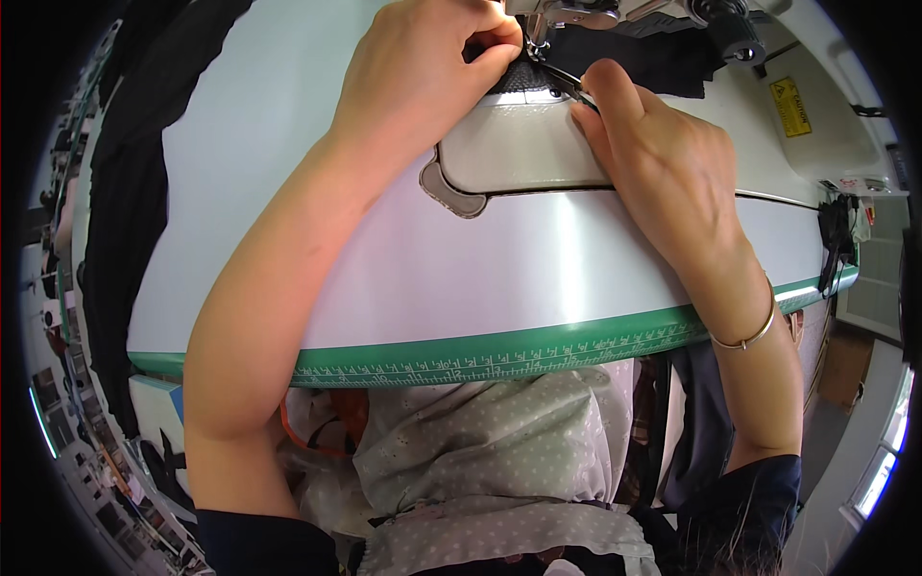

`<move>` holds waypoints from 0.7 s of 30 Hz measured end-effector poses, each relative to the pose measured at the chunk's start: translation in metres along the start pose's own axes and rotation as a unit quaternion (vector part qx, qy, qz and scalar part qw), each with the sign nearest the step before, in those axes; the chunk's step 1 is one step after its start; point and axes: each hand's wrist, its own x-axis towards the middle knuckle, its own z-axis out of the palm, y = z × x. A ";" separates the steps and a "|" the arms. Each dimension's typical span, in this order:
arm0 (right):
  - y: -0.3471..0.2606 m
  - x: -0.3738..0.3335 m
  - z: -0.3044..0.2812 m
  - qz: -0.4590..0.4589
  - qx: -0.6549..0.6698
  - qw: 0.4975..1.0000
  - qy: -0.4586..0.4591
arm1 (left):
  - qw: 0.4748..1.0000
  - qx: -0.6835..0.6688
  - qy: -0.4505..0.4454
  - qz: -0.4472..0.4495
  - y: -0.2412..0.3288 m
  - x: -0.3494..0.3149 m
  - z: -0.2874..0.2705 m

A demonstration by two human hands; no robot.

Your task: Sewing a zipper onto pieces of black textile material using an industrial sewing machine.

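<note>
Working black cloth (521, 79) at foot (539, 46) of sewing machine (519, 144), well back from green front edge of table (432, 353). Left hand (413, 62): pinched together beside foot; clamping on cloth unclear. Right hand (667, 144): clamped on small dark tool (569, 85). Judged partway; finished portion and remainder not discernible.

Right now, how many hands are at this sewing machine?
2: the left hand at the black fabric, left of the presser foot; the right hand to its right, holding a slim dark tool. No others show.
</note>
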 end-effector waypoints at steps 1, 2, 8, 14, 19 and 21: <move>0.001 -0.001 0.001 -0.001 0.003 1.000 0.005 | 1.000 0.003 -0.002 -0.001 0.001 0.000 0.000; 0.001 -0.001 0.001 0.000 0.002 1.000 0.006 | 1.000 0.003 -0.002 0.000 0.001 0.000 0.000; 0.001 -0.001 0.003 -0.004 0.011 1.000 0.007 | 0.998 -0.056 0.020 0.005 -0.010 -0.007 0.006; 0.000 0.000 0.002 0.008 0.021 1.000 0.006 | 0.999 -0.034 0.010 0.020 -0.010 -0.006 0.002; 0.000 0.000 0.001 0.009 0.025 1.000 0.001 | 0.999 -0.037 0.012 0.032 -0.010 -0.007 0.002; 0.000 -0.002 0.001 0.014 0.030 0.999 -0.001 | 0.999 -0.025 0.010 0.043 -0.008 -0.007 0.002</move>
